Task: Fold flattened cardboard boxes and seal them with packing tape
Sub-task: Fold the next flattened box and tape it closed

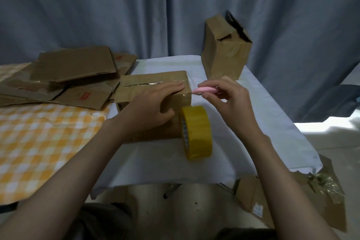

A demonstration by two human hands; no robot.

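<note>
Hanging at near right of box: yellow packing tape roll point(196, 132), likely dangling from the strip run over the top. Pinning the folded cardboard box point(153, 91) flat: left hand point(152, 106), fingers straight across the taped seam, keeping flaps down. Pinching a pink cutter point(204, 90) at box's right edge: right hand point(227, 101), apparently lining up to sever tape. Waiting far left: flattened boxes point(64, 78). Standing far right: finished box point(226, 48).

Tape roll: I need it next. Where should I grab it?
The tape roll stands on edge beside the box, right of it. Come from above and pinch across its width at the top of the rim; its broad yellow band faces up.
</note>
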